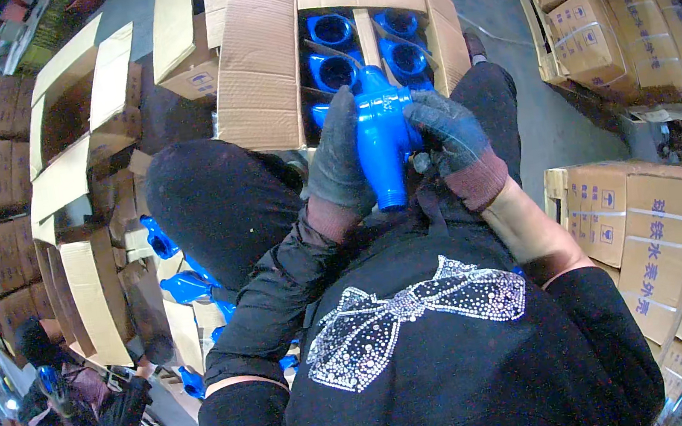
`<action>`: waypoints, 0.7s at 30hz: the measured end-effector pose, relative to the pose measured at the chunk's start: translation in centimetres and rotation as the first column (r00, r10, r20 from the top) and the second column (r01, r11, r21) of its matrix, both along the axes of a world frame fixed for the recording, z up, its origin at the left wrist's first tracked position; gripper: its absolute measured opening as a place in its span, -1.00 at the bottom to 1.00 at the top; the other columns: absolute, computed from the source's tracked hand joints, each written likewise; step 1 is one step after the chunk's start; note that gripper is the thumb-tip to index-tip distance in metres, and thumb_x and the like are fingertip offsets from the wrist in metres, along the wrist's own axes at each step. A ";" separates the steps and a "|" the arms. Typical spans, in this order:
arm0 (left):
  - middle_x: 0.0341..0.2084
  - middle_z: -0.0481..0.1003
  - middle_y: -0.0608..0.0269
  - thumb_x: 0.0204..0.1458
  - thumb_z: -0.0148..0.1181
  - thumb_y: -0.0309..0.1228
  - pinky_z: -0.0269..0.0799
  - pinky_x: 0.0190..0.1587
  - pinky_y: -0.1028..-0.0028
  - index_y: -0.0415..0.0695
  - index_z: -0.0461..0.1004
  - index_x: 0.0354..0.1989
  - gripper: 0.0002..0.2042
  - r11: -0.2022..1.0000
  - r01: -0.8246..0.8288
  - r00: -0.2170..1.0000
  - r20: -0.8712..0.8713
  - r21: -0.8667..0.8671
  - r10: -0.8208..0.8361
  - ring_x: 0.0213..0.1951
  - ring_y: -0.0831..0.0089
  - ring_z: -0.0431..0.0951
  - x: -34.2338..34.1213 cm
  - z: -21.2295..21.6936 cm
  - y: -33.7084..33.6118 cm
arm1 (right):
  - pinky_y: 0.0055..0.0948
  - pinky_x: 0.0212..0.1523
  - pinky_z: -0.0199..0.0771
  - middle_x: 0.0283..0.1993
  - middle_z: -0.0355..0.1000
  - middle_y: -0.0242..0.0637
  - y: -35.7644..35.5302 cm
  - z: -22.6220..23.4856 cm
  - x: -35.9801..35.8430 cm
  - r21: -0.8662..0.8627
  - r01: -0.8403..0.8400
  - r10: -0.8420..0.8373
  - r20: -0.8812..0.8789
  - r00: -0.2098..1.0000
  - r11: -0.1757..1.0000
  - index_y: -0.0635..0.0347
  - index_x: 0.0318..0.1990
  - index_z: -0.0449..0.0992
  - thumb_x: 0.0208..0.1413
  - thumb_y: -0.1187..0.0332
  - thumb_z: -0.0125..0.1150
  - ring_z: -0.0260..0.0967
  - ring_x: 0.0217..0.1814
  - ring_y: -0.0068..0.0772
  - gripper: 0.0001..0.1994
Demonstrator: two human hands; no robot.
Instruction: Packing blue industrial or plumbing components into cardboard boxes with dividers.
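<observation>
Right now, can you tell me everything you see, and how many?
held blue part: 1, blue, between both hands
packed blue parts: at least 4, blue, in the front carton
front carton: 1, brown, open, top middle
loose blue parts: several, blue, lower left
other open cartons: at least 1, brown, left
stacked cartons: many, brown, both sides
floor: 1, grey, top right
co-worker: 1, dark clothes, bottom left
sparkly bow: 1, silvery, on the shirt
shirt: 1, black, bottom middle
legs: 2, black trousers, middle
left hand: 1, dark grey glove, middle
right hand: 1, dark grey glove, middle

Casting (382, 143) between hands (334, 158) (457, 130), carton (256, 60) ahead, seemingly on floor (486, 8)
</observation>
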State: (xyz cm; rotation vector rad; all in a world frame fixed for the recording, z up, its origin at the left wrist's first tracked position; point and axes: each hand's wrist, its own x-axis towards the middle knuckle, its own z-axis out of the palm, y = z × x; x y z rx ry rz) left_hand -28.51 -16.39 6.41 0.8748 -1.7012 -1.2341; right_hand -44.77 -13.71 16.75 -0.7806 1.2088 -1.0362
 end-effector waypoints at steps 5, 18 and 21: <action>0.08 0.20 0.00 -0.22 0.29 -0.41 0.21 0.12 0.27 -0.24 -0.07 0.23 -0.18 0.986 -0.042 0.999 -0.003 -0.160 0.042 0.09 0.15 0.27 0.2 0.7 0.2 | -0.61 -0.27 0.39 -0.21 0.40 -0.34 0.4 -0.9 -0.1 -0.057 0.039 -0.040 -0.009 0.999 0.998 0.25 -0.08 0.40 0.10 0.29 0.03 0.36 -0.22 -0.56 -0.71; 0.02 0.27 0.07 -0.17 0.23 -0.41 0.38 0.00 0.32 -0.11 -0.01 0.24 -0.25 0.691 0.262 0.930 -0.366 0.673 0.004 -0.01 0.27 0.37 0.1 1.3 0.0 | -0.55 -0.30 0.35 -0.36 0.37 -0.42 1.9 -5.7 0.4 -0.234 0.069 -0.071 -0.003 0.997 0.970 0.23 -0.19 0.44 0.04 0.29 0.10 0.29 -0.33 -0.61 -0.76; -0.02 0.31 0.09 -0.17 0.26 -0.38 0.40 -0.03 0.33 -0.12 0.01 0.23 -0.25 0.666 0.248 0.963 -0.257 0.704 -0.087 -0.07 0.28 0.41 -0.3 2.9 0.1 | -0.64 -0.57 0.37 -0.41 0.35 -0.44 3.1 -4.5 0.5 -0.074 0.108 -0.100 0.106 0.989 0.991 0.18 -0.23 0.45 0.02 0.24 0.09 0.32 -0.37 -0.60 -0.76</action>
